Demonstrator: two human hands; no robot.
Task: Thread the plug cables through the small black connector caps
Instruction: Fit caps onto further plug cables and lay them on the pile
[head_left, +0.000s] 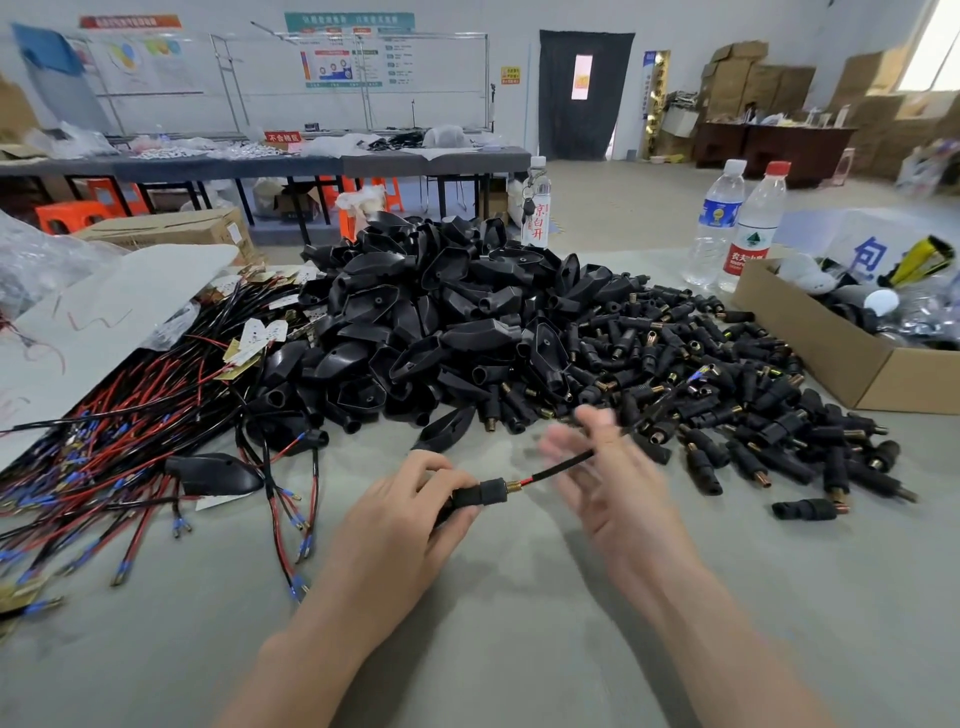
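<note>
Fingers (426, 467) of the left hand (397, 525) are clamped on a small black connector cap (488, 492), held just above the grey bench (519, 639), front centre. Cap's brass end points right. A plug cable (558, 467) comes out of that end, a bit of red wire showing at the brass, then black sheath running up-right to the right hand (610, 488).

Right hand is motion-blurred, palm roughly facing left, fingers look spread. Cable's far end meets it near the thumb, but I cannot tell whether it's pinched or just touching.

On the bench behind the hands:
- big heap of black housings (441, 312), centre
- spread of loose caps (727, 395) with brass ends, right of the heap and touching it
- tangle of red and black wires (119, 467) with blue terminals, left side, with one housing lying on it
- pale sheet (104, 317) propped over the wires, far left
- open cardboard box (831, 358), right edge
- two water bottles (727, 228) beside the box, a third bottle (536, 208) behind the heap
</note>
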